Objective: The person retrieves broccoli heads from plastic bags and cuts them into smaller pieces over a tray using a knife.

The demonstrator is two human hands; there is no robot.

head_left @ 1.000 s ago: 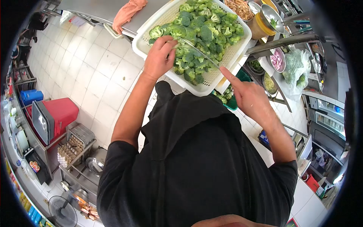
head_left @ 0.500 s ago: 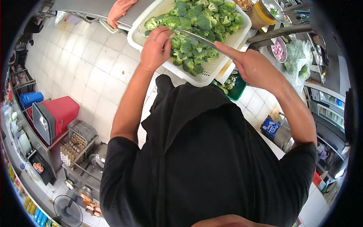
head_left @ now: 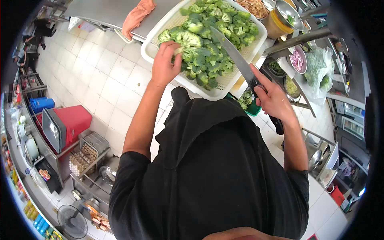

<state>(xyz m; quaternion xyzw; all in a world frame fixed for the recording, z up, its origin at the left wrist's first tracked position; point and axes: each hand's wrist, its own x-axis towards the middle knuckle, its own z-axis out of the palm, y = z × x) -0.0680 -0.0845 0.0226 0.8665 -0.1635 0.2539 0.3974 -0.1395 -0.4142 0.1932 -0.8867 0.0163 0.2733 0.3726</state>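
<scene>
My left hand is at the near left side of a white plastic basket. Its fingers close on the stem of a large broccoli piece, whose pale cut side faces up. Many smaller broccoli florets fill the basket around it. On the right, my right hand grips the black handle of a large kitchen knife. The blade points up and left over the florets, its tip apart from the piece in my left hand.
A green container with broccoli scraps stands below the basket's right corner. An orange cloth lies on the metal counter. A bowl of chopped purple onion and a plastic bag are at right. A red bin stands at left.
My right hand has drawn the knife back right and down, away from my left hand. The broccoli piece in my left hand now shows its cut face. The whole view has shifted slightly.
</scene>
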